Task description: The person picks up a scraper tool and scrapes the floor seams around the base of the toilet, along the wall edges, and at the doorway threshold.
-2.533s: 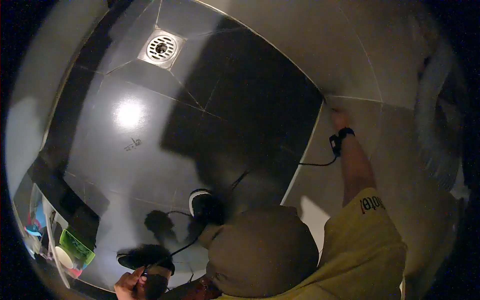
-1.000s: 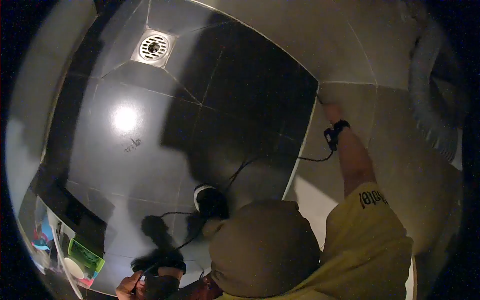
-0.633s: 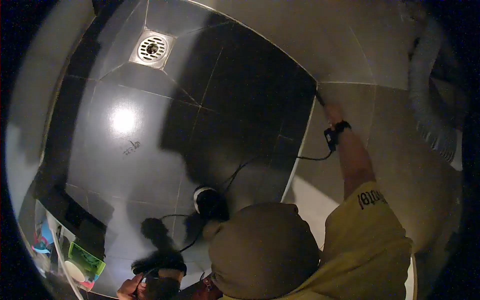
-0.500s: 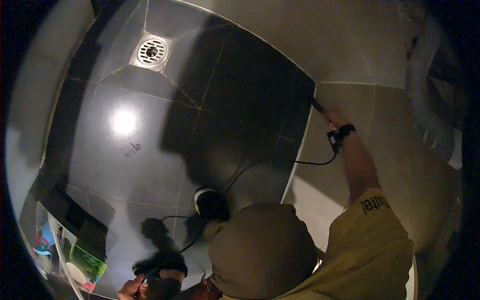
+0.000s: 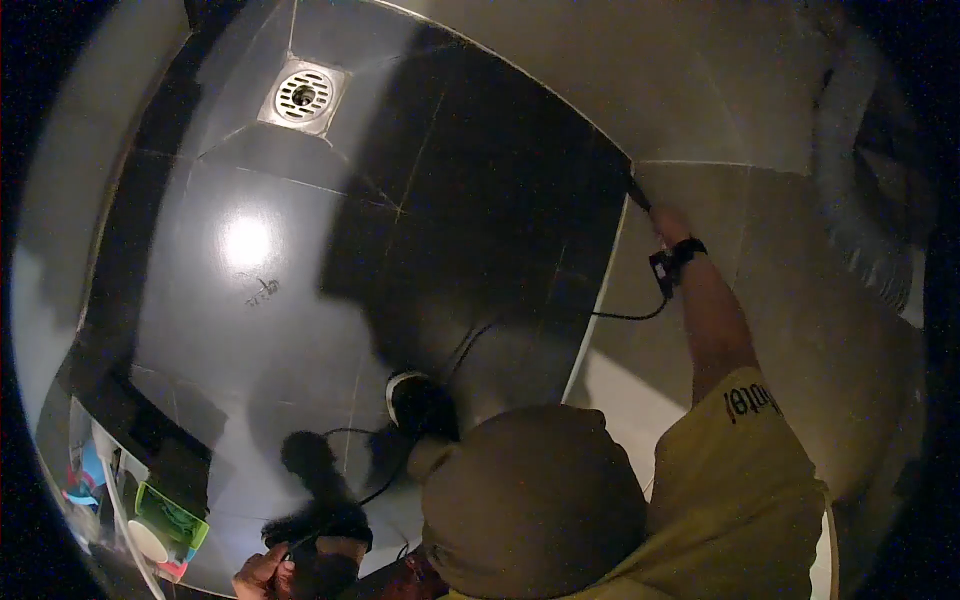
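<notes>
At the right, my right hand (image 5: 670,226) is closed round a thin dark tool (image 5: 639,192), whose tip reaches the floor edge near the wall corner. A black strap and a small device (image 5: 664,270) sit at that wrist, with a black cable (image 5: 628,317) running from the device. My left hand (image 5: 262,573) is low at the left beside a shoe, its fingers closed on a dark cable (image 5: 377,492). The fingertips of my right hand are blurred.
A metal drain (image 5: 304,96) is set in the dark tiled floor (image 5: 290,350). A green container (image 5: 170,515) and other items stand at the lower left. Another black shoe (image 5: 420,405) is beside my knee. Pale wall tiles rise at the right.
My right hand has shifted slightly along the floor edge near the corner with the dark tool, which now shows more clearly. My left hand stays low, still closed on the cable.
</notes>
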A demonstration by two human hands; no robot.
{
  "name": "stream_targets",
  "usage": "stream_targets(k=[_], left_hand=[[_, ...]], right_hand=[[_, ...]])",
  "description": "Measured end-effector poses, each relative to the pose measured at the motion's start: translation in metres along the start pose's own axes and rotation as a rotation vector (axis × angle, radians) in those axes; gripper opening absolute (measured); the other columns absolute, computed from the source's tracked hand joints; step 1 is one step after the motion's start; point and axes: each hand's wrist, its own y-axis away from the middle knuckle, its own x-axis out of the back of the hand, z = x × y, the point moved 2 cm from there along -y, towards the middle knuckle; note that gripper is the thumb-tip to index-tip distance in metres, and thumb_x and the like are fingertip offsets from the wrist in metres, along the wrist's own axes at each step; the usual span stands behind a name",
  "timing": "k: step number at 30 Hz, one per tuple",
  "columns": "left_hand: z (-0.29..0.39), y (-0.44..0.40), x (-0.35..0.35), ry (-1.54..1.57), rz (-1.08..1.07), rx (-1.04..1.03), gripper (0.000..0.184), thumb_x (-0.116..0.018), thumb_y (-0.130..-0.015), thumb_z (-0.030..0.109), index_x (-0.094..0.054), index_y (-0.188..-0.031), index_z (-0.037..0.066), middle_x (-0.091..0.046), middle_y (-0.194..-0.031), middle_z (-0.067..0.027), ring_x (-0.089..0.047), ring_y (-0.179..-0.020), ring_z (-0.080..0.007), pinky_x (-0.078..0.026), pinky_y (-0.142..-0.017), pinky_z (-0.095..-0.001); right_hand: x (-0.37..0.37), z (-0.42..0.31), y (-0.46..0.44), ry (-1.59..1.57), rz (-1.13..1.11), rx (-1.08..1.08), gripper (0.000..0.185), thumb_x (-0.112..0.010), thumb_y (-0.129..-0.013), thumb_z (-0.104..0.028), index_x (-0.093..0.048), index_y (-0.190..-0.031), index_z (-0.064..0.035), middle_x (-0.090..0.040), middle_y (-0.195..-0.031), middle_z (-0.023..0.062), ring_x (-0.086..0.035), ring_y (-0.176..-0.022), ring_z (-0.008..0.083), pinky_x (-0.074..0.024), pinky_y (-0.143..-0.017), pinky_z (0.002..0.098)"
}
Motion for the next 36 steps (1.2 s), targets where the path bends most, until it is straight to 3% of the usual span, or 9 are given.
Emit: stream_targets(k=[3,5,22,25,27,30,32,33,36], left_hand=[[-0.019,0.003,-0.002,0.235,0.084,-0.055,0.014,-0.055,-0.086,0.000,-0.061,-0.097,-0.005,-0.064,-0.082,-0.0120,-0.057,-0.073,-0.0141,-0.047,-0.067,-0.0244],[-0.015,0.003,0.003,0.225,0.061,0.010,0.014,-0.055,-0.085,-0.001,-0.061,-0.098,-0.006,-0.064,-0.082,-0.0123,-0.056,-0.072,-0.0143,-0.047,-0.067,-0.0247],[-0.001,-0.006,0.003,0.249,0.010,0.017,0.012,-0.055,-0.086,-0.001,-0.063,-0.095,-0.004,-0.065,-0.088,-0.0122,-0.058,-0.078,-0.0147,-0.047,-0.071,-0.0273],[-0.013,-0.004,0.004,0.230,-0.097,0.713,0.013,-0.055,-0.086,-0.003,-0.063,-0.096,-0.004,-0.065,-0.093,-0.0136,-0.059,-0.082,-0.0158,-0.048,-0.073,-0.0281],[-0.019,-0.006,0.005,0.394,0.025,0.008,0.016,-0.053,-0.085,-0.005,-0.062,-0.098,-0.004,-0.065,-0.095,-0.0137,-0.059,-0.082,-0.0161,-0.048,-0.071,-0.0283],[-0.005,-0.012,0.008,0.210,0.051,-0.039,0.015,-0.052,-0.085,-0.005,-0.062,-0.096,-0.004,-0.065,-0.091,-0.0127,-0.059,-0.079,-0.0162,-0.048,-0.068,-0.0287],[-0.012,-0.006,0.002,0.195,0.037,-0.043,0.014,-0.053,-0.085,-0.004,-0.062,-0.095,-0.005,-0.065,-0.088,-0.0123,-0.059,-0.077,-0.0160,-0.048,-0.067,-0.0285],[-0.014,-0.002,0.000,0.171,0.016,-0.045,0.013,-0.053,-0.086,-0.003,-0.062,-0.094,-0.005,-0.065,-0.085,-0.0119,-0.059,-0.075,-0.0158,-0.048,-0.066,-0.0284],[0.014,-0.006,0.005,0.028,-0.007,-0.031,0.011,-0.054,-0.086,-0.001,-0.062,-0.093,-0.005,-0.064,-0.080,-0.0110,-0.058,-0.071,-0.0147,-0.047,-0.066,-0.0273]], right_hand=[[-0.012,-0.034,0.008,0.423,-0.131,-0.157,0.042,-0.043,-0.090,-0.042,-0.056,-0.106,-0.0052,-0.059,-0.078,0.0086,-0.055,-0.067,0.0197,-0.0426,-0.057,0.0394],[0.015,-0.079,0.049,-0.213,-0.086,-0.675,0.029,-0.044,-0.089,-0.027,-0.059,-0.082,-0.0029,-0.056,-0.059,0.0095,-0.055,-0.047,0.0231,-0.0418,-0.043,0.0390],[-0.027,0.027,-0.004,0.451,-0.301,-0.185,0.025,-0.043,-0.088,-0.018,-0.058,-0.102,-0.0051,-0.063,-0.093,0.0135,-0.059,-0.091,0.0261,-0.0454,-0.081,0.0437],[-0.043,0.042,-0.017,0.687,-0.009,-0.021,0.021,-0.045,-0.085,-0.020,-0.061,-0.087,-0.0053,-0.063,-0.083,0.0155,-0.059,-0.076,0.0301,-0.0452,-0.071,0.0454],[-0.052,0.044,-0.005,0.833,0.103,0.064,0.025,-0.048,-0.082,-0.021,-0.064,-0.070,-0.0046,-0.062,-0.073,0.0171,-0.059,-0.061,0.0329,-0.0457,-0.060,0.0463],[-0.062,0.066,0.041,0.797,0.332,0.461,0.026,-0.048,-0.083,-0.021,-0.064,-0.080,-0.0017,-0.063,-0.077,0.0181,-0.059,-0.065,0.0308,-0.0454,-0.060,0.0443],[-0.032,0.015,0.067,1.039,-0.562,0.384,0.028,-0.046,-0.085,-0.021,-0.063,-0.093,0.0002,-0.062,-0.088,0.0221,-0.059,-0.076,0.0347,-0.0461,-0.066,0.0443],[-0.035,0.007,0.072,1.039,-0.566,0.384,0.028,-0.046,-0.085,-0.021,-0.063,-0.093,0.0002,-0.062,-0.088,0.0221,-0.059,-0.076,0.0347,-0.0461,-0.066,0.0443],[-0.028,-0.035,0.074,-0.129,-0.086,-0.213,0.032,-0.046,-0.086,-0.023,-0.059,-0.104,0.0011,-0.060,-0.096,0.0237,-0.058,-0.087,0.0382,-0.0469,-0.073,0.0453]])
